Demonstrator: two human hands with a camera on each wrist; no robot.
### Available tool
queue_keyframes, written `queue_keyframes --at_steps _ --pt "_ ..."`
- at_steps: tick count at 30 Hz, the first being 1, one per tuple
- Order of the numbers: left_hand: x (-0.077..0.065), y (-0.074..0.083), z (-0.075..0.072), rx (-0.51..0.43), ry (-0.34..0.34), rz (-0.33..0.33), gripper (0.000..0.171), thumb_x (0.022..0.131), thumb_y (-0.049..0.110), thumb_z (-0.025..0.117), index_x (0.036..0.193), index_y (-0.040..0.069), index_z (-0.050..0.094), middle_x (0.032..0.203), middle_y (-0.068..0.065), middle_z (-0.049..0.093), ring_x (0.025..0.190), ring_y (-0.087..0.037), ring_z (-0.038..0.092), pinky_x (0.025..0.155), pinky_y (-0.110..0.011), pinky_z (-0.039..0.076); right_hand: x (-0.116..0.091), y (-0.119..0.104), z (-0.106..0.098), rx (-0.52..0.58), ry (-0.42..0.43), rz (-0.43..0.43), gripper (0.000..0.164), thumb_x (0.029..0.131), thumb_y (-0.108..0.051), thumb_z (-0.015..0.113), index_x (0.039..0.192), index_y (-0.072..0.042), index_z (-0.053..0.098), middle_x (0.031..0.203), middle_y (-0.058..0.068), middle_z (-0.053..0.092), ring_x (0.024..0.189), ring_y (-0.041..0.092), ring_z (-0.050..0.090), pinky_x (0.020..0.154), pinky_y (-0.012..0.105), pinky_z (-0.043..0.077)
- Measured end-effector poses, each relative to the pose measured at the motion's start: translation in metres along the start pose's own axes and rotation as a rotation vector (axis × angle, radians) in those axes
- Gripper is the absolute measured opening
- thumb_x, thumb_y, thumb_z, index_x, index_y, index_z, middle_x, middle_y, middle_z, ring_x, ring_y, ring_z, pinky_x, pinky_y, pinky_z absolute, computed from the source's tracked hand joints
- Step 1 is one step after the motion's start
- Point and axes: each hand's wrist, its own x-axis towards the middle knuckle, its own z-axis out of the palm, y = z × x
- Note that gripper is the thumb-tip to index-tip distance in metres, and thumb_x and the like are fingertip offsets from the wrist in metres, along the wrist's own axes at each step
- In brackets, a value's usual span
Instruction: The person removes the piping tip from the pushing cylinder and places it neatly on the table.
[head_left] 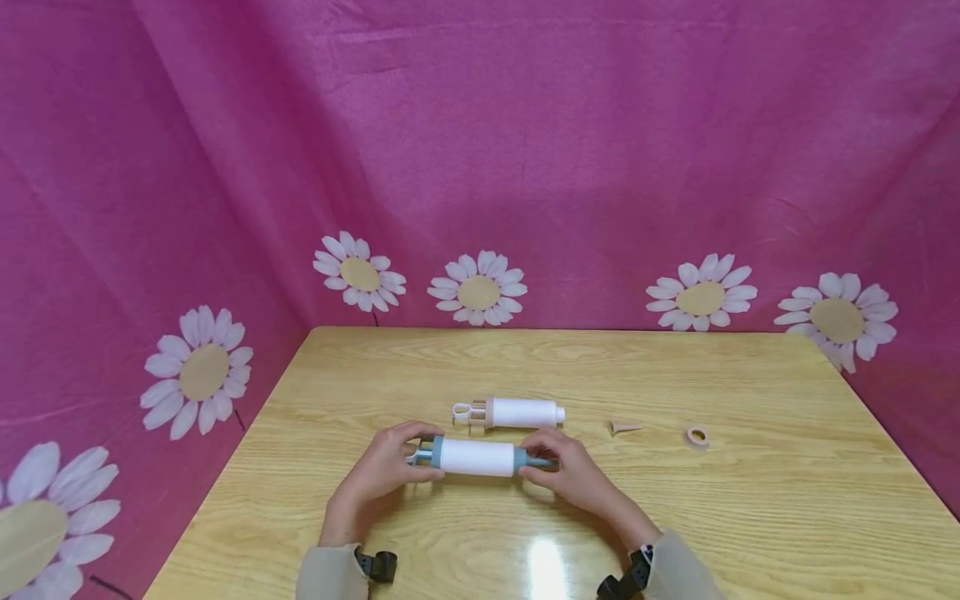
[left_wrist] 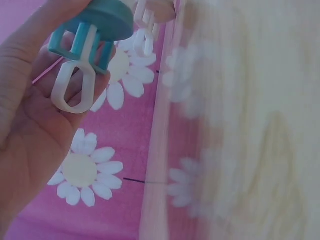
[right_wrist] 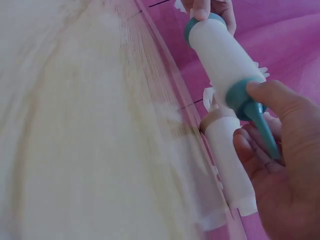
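A white icing syringe with teal ends is held level between both hands, close over the table. My left hand grips its teal plunger end; the white pull ring sticks out toward the palm. At the other end, thumb and fingers of my right hand pinch the teal collar, from which a long teal nozzle points into the palm. Just behind lies a second white syringe with a beige collar, its pull ring facing left.
To the right on the wooden table lie a small beige nozzle and a beige ring. Pink cloth with white flowers hangs behind the table and along its sides.
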Motion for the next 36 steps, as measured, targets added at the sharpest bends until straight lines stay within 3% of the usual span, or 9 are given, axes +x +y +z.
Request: queue_keyframes --at_steps 4,11,16,20,30,36 --pt "0.002 0.011 0.004 0.027 0.030 0.025 0.054 0.075 0.026 0.085 0.122 0.010 0.065 0.122 -0.004 0.068 0.111 -0.022 0.064 0.096 -0.046 0.053 -0.006 0.001 -0.007 0.027 0.043 -0.007 0.023 0.087 -0.016 0.074 0.108 -0.009 0.067 0.106 0.007 0.064 0.096 0.007 0.064 0.085 0.023 0.058" --pt "0.010 0.025 0.017 0.029 0.064 0.079 0.053 0.073 0.022 0.086 0.121 0.009 0.066 0.119 -0.003 0.069 0.109 -0.020 0.064 0.096 -0.042 0.054 -0.019 0.006 -0.020 0.061 0.118 -0.050 0.026 0.085 -0.008 0.074 0.110 -0.009 0.067 0.109 0.010 0.064 0.101 -0.003 0.060 0.086 0.024 0.058" --pt "0.017 0.034 0.029 0.033 0.092 0.129 0.053 0.073 0.021 0.087 0.119 0.008 0.066 0.122 -0.007 0.068 0.116 -0.027 0.064 0.099 -0.045 0.052 -0.029 0.008 -0.034 0.090 0.149 -0.041 0.026 0.086 -0.005 0.073 0.110 -0.007 0.066 0.110 0.013 0.064 0.101 -0.005 0.057 0.083 0.026 0.058" --pt "0.026 0.043 0.038 0.009 0.108 0.167 0.053 0.072 0.021 0.087 0.119 0.008 0.066 0.124 -0.009 0.068 0.121 -0.032 0.061 0.101 -0.047 0.051 -0.036 0.011 -0.045 0.122 0.170 -0.013 0.025 0.087 -0.003 0.072 0.111 -0.006 0.065 0.110 0.010 0.062 0.101 -0.003 0.056 0.085 0.021 0.056" --pt "0.049 0.071 0.059 -0.054 0.081 0.141 0.050 0.075 0.019 0.085 0.119 0.009 0.065 0.122 -0.006 0.067 0.111 -0.022 0.061 0.094 -0.043 0.054 -0.053 0.016 -0.078 0.189 0.259 -0.053 0.029 0.086 0.009 0.066 0.114 0.004 0.062 0.112 -0.005 0.059 0.102 0.001 0.059 0.089 0.013 0.051" --pt "0.056 0.080 0.067 -0.038 0.087 0.132 0.049 0.075 0.019 0.086 0.119 0.011 0.066 0.120 -0.004 0.068 0.107 -0.020 0.062 0.092 -0.034 0.054 -0.058 0.020 -0.089 0.191 0.274 -0.077 0.029 0.085 0.012 0.065 0.114 0.006 0.062 0.113 -0.007 0.060 0.102 0.001 0.059 0.089 0.011 0.049"
